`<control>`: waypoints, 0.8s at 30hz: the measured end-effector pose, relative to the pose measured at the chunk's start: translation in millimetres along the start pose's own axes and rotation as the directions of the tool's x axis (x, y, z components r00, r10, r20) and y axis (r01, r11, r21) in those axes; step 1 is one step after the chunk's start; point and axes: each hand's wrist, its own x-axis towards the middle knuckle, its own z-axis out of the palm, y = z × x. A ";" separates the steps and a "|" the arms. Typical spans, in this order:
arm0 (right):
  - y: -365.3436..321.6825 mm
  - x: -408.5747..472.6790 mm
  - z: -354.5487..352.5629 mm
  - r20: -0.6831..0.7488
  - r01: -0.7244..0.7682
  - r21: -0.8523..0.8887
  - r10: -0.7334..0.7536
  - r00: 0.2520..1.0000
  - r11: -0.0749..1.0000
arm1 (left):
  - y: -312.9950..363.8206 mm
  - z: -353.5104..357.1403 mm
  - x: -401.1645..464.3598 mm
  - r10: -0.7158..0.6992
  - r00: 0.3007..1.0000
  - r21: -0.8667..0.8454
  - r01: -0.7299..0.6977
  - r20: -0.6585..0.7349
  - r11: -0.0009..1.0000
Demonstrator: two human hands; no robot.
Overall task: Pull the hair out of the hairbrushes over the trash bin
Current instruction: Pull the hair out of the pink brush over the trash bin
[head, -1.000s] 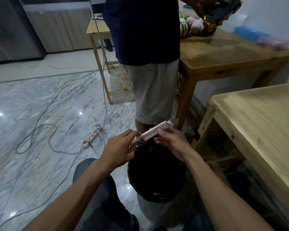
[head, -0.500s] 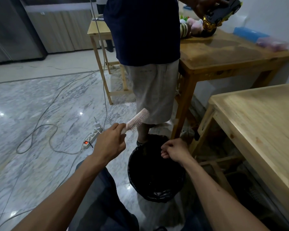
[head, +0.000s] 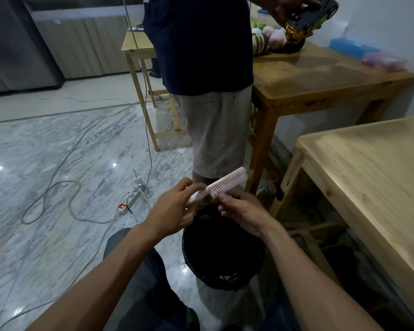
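A pale pink hairbrush [head: 228, 182] is held by its handle in my left hand [head: 175, 207], its bristles facing down and towards me. It hangs over the far rim of a round trash bin [head: 221, 277] lined with a black bag, which stands on the floor between my forearms. My right hand [head: 243, 211] is just under the brush, fingertips pinched at the near end of the bristle rows. Any hair in the bristles is too fine to make out.
A person in a dark shirt and grey shorts [head: 215, 130] stands right behind the bin, holding a toy car [head: 308, 20]. Two wooden tables [head: 378, 177] are to the right. A power strip [head: 130, 199] and cables [head: 58, 187] lie on the marble floor at left.
Half a second ago my left hand held the brush up to the left while my right hand was low over the bin. Both hands have come back together over the bin's far rim.
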 end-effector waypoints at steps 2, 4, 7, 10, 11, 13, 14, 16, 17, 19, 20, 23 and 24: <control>4.1 2.0 0.6 -0.066 -0.002 -0.008 0.001 0.998 1.000 | 0.0 -3.6 1.3 -0.004 1.000 0.003 0.004 -0.026 1.000; 6.7 3.5 -0.5 -0.171 -0.012 -0.021 0.008 0.985 1.000 | -2.5 -4.3 0.2 -0.040 0.998 0.042 0.042 -0.056 0.998; 6.7 3.2 -7.3 -0.313 -0.036 -0.047 0.019 0.950 0.998 | -8.4 -2.5 -3.9 -0.178 0.978 0.066 0.186 -0.110 0.980; 9.9 1.9 -13.9 -0.402 -0.104 -0.147 0.037 0.915 0.984 | -9.5 -0.8 -8.3 -0.269 0.951 0.034 0.277 -0.151 0.960; 11.6 1.2 -14.9 -0.401 -0.145 -0.190 0.058 0.914 0.971 | -8.9 0.1 -8.4 -0.285 0.945 0.021 0.292 -0.162 0.956; 13.2 -0.8 -14.5 -0.348 -0.251 -0.278 0.147 0.926 0.927 | -6.4 2.5 -7.4 -0.303 0.938 0.002 0.307 -0.167 0.952; 14.0 -1.3 -14.2 -0.321 -0.312 -0.319 0.207 0.924 0.895 | -4.7 3.6 -6.4 -0.300 0.940 -0.001 0.304 -0.165 0.953; 13.2 -2.3 -12.0 -0.311 -0.427 -0.369 0.323 0.894 0.826 | -2.1 5.6 -5.7 -0.293 0.942 0.004 0.298 -0.161 0.955; 11.3 -2.2 -10.7 -0.329 -0.465 -0.369 0.355 0.875 0.804 | -0.9 6.2 -5.4 -0.291 0.943 0.020 0.298 -0.162 0.954; 8.9 2.5 -13.5 -0.351 -0.461 -0.421 0.328 0.877 0.782 | 2.3 5.8 -4.9 -0.292 0.942 0.069 0.307 -0.165 0.949; 6.4 4.8 -15.5 -0.363 -0.447 -0.464 0.296 0.883 0.765 | 4.0 5.3 -4.5 -0.299 0.940 0.082 0.315 -0.164 0.945; -1.3 10.8 -22.3 -0.403 -0.408 -0.556 0.194 0.894 0.724 | 8.7 6.4 -2.9 -0.357 0.923 0.110 0.373 -0.140 0.921; -2.7 10.4 -24.4 -0.415 -0.385 -0.602 0.138 0.899 0.699 | 10.6 7.4 -2.5 -0.386 0.913 0.103 0.400 -0.135 0.911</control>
